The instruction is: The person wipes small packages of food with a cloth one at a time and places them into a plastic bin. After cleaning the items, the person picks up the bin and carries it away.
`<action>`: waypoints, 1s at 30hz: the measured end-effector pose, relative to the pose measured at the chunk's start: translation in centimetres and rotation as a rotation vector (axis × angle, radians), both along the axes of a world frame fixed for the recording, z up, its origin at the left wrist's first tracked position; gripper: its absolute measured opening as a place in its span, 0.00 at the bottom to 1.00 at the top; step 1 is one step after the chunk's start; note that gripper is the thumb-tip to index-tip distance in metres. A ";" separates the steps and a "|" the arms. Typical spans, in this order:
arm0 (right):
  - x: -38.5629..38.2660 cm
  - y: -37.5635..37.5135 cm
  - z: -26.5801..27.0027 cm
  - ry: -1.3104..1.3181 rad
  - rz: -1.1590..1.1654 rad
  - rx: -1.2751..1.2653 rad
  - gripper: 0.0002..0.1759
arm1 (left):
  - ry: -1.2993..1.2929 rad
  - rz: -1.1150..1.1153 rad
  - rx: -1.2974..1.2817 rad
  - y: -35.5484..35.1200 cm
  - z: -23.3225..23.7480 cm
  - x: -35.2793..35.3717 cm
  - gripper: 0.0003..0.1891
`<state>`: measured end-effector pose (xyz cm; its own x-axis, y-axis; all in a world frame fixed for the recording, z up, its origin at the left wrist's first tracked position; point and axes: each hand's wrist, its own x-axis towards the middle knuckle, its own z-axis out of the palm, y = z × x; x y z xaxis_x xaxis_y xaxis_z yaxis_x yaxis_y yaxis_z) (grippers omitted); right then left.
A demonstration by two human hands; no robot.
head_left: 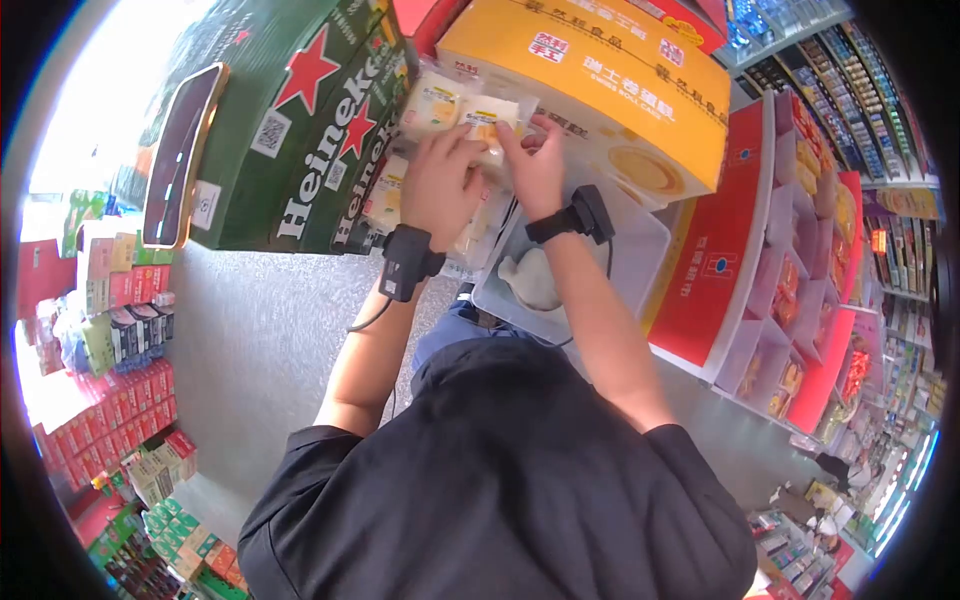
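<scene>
A small wrapped snack packet (490, 112), clear with a white and yellow label, lies between my hands near the top centre. My left hand (440, 185) is closed on its lower left edge, fingertips on the wrapper. My right hand (538, 168) has its fingers curled and grips the packet's right side. Another snack packet (432, 104) of the same look sits just left of it. More wrapped packets (385, 195) lie below and partly under my left hand. Both wrists wear black strapped devices with cables.
Green Heineken cartons (300, 130) stand at left, a phone (185, 160) upright against them. A yellow Swiss roll box (600, 70) is at upper right. Below it, a translucent bin (635, 250) holds a pale object (532, 280). A red display rack (715, 260) stands at right; stacked red boxes (110, 420) are far left.
</scene>
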<state>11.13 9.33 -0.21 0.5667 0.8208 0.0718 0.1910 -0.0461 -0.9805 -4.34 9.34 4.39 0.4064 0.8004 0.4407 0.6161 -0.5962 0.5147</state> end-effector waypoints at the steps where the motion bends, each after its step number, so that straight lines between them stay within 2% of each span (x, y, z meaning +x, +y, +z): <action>1: 0.4 -0.6 -0.3 0.010 -0.010 0.028 0.33 | 0.013 -0.007 -0.004 -0.1 0.0 0.0 0.17; 4: 4.1 -5.2 0.0 -0.055 0.101 -0.042 0.27 | -0.015 -0.005 -0.009 -0.8 0.6 -0.1 0.17; 5: 5.6 -7.3 -1.0 -0.273 0.088 -0.056 0.23 | -0.023 0.014 -0.005 -1.5 1.3 0.0 0.15; 8: 9.5 -13.2 -4.1 -0.402 0.115 -0.291 0.30 | -0.122 -0.012 -0.094 -5.4 3.3 0.6 0.13; 10: 11.0 -15.8 -7.4 -0.517 0.136 -0.424 0.36 | -0.127 -0.159 -0.189 -8.9 2.3 1.9 0.12; 11: 11.6 -16.9 -10.5 -0.580 0.194 -0.448 0.52 | -0.082 -0.241 -0.267 -10.0 1.4 2.8 0.13; 13: 10.2 -18.3 -12.4 -0.721 0.265 -0.597 0.60 | 0.011 -0.401 -0.431 -12.3 -0.9 4.5 0.14; 15: 8.8 -18.4 -13.0 -0.792 0.343 -0.682 0.70 | 0.227 -0.409 -0.377 -13.0 -4.4 5.8 0.16; 17: 7.9 -18.2 -12.3 -0.765 0.377 -0.730 0.69 | 0.429 -0.406 -0.405 -12.9 -7.7 6.7 0.21; 18: 7.7 -18.0 -12.2 -0.754 0.393 -0.751 0.68 | 0.425 -0.397 -0.475 -12.4 -8.1 7.1 0.23; 20: 8.4 -17.7 -12.8 -0.692 0.355 -0.668 0.54 | 0.402 -0.376 -0.601 -11.2 -8.6 8.5 0.25; 21: 9.0 -17.5 -14.0 -0.621 0.355 -0.630 0.49 | 0.441 -0.382 -0.659 -10.8 -11.3 8.7 0.33; 23: 10.2 -17.6 -15.9 -0.525 0.358 -0.544 0.40 | 0.344 -0.302 -0.632 -11.6 -16.2 8.9 0.38; 25: 10.9 -17.6 -15.9 -0.474 0.363 -0.440 0.32 | 0.306 -0.264 -0.607 -12.1 -15.6 9.4 0.45; 26: 11.3 -17.6 -15.9 -0.254 0.380 -0.405 0.30 | 0.303 -0.256 -0.649 -12.2 -15.4 9.6 0.45; 28: 11.7 -18.2 -13.2 0.193 0.420 -0.334 0.25 | 0.299 -0.231 -0.747 -12.4 -12.0 10.2 0.44; 30: 11.9 -19.1 -10.5 0.203 0.371 -0.201 0.24 | 0.089 -0.332 -0.802 -11.8 -10.6 10.4 0.44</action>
